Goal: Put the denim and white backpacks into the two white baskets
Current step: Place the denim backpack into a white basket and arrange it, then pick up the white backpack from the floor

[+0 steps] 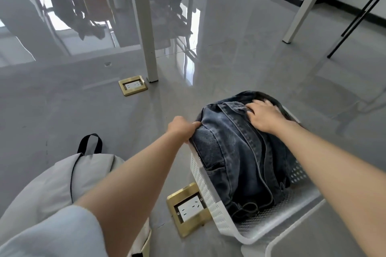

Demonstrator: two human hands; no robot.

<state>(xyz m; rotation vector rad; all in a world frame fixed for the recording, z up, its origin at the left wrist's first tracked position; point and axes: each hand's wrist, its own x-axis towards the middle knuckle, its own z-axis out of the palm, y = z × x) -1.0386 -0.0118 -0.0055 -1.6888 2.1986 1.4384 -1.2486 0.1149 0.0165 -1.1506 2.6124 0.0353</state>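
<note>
A: What are the hands doing?

B: The left hand (183,126) grips the near upper corner of the denim backpack (236,152), fingers curled over the fabric right at the rim of the white basket (206,175). The right hand (264,116) lies flat on top of the bag farther along, fingers spread and pressing down, not clutching anything.

A: And the bag is in?

B: Mostly, I judge. It lies on its side inside the basket, its long axis running away from the person, the far end bulging above the rim. It looks like the last push to seat it.

A: The other bag?

B: The white backpack (60,183) with the black handle sits on the floor down at the left, under the left forearm and well apart from the basket. It lies to the left of both hands, so the left hand is plainly nearer. A second white rim (292,233) peeks in at the bottom right, probably the other basket; I cannot see enough to be sure.

A: Anything between?

B: A brass floor socket (188,208) just beside the basket
</note>
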